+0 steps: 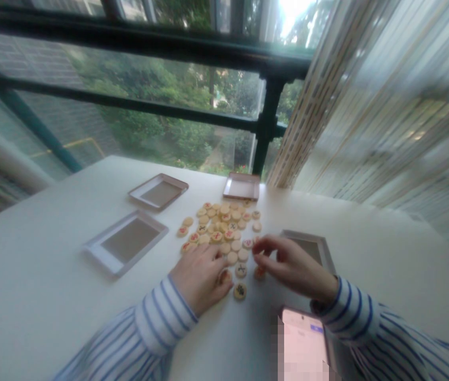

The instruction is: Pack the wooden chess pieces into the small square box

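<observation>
Round wooden Chinese chess pieces (217,236) lie in a loose heap at the middle of the white table. Some show red or black characters and others are blank side up. Palm down over the heap's near left edge, my left hand (200,272) has its fingers stretched out, with the thumb by a red-marked piece (225,276). A black-marked piece (240,291) lies just right of that thumb. My right hand (285,259) hovers at the heap's right side, fingers curved, thumb and index tips apart. Beneath it sits another red-marked piece (259,272), partly covered.
Shallow rectangular trays stand around the heap: one at left (129,241), one at back left (159,191), one at back (241,186). Another tray (323,248) is partly behind my right hand. A phone (303,338) lies at the front. Beyond are a window and string curtain (311,95).
</observation>
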A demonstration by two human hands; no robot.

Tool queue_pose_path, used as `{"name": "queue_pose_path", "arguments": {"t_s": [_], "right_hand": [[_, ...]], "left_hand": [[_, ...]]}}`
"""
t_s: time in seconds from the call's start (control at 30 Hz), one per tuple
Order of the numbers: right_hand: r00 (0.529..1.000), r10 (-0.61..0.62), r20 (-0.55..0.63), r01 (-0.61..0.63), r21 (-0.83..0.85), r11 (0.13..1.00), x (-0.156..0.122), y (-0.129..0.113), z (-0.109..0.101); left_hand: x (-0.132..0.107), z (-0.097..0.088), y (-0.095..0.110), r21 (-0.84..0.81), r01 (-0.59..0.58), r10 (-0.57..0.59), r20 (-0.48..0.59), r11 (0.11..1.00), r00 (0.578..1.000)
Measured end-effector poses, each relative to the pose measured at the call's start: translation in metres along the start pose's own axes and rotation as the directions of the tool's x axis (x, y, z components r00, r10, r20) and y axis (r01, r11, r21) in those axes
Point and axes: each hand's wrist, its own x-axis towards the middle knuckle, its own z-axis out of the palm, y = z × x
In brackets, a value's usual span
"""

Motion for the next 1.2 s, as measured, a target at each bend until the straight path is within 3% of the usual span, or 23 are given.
{"name": "queue_pose_path", "arguments": {"t_s": [0.2, 0.4, 0.93, 1.1, 1.2], "right_hand": [[1.0, -0.017, -0.007, 0.017, -0.002, 1.0, 0.001, 0.003, -0.001], [1.0, -0.008, -0.007, 0.008, -0.001, 1.0, 0.002, 0.006, -0.002], [1.0, -0.007, 0.03, 0.007, 0.012, 1.0, 0.001, 0.006, 0.0], [1.0, 0.0, 0.005, 0.0, 0.0, 1.0, 0.001, 0.007, -0.001], [1.0, -0.002, -0.013, 0.002, -0.01, 1.0, 0.0, 0.007, -0.001]], "left_hand": [[0.015, 0.002, -0.005, -0.06, -0.087, 0.084, -0.039, 0.994, 0.996], [0.025, 0.009, -0.007, -0.056, -0.126, 0.127, 0.009, 0.99, 0.992], [0.029, 0.006, -0.006, -0.091, -0.1, 0.106, 0.061, 0.991, 0.993], [0.027, 0.004, -0.015, -0.275, -0.069, 0.068, -0.016, 0.959, 0.998], [0.024, -0.004, -0.02, -0.494, 0.015, -0.05, -0.057, 0.87, 0.997]]}}
